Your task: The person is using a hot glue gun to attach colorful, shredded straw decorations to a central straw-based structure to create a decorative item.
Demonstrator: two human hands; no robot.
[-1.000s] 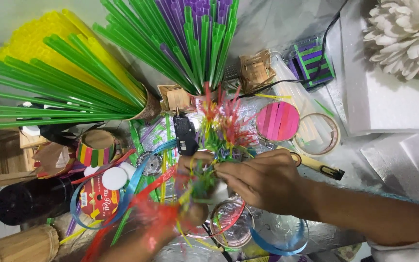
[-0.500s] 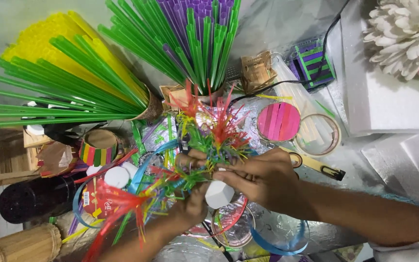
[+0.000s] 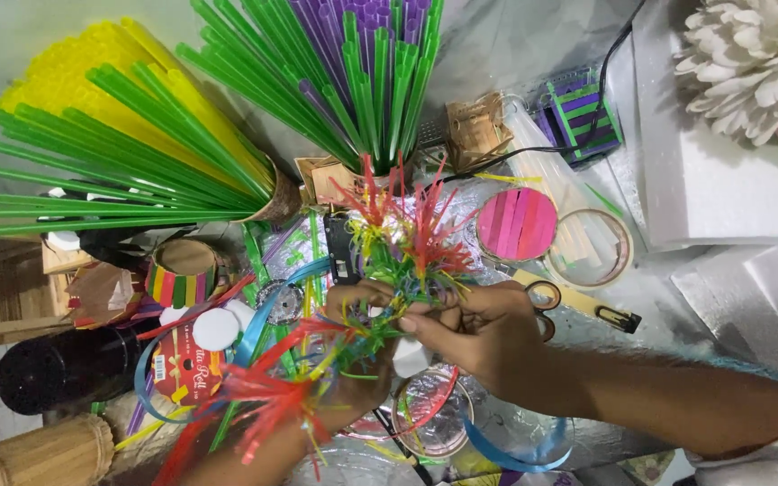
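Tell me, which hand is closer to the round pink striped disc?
Right. The right hand lies just below the round pink striped disc, not touching; the left hand sits farther off to the lower left. Both grip the frayed straw bundle.

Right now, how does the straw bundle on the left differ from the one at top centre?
The left straw bundle is green over yellow; the top-centre straw bundle is green around purple. The left one fans out sideways from its wrapped base, toward the left edge; the top-centre one points up the picture. Both are long, thin straws gathered at one end, and neither hand touches them.
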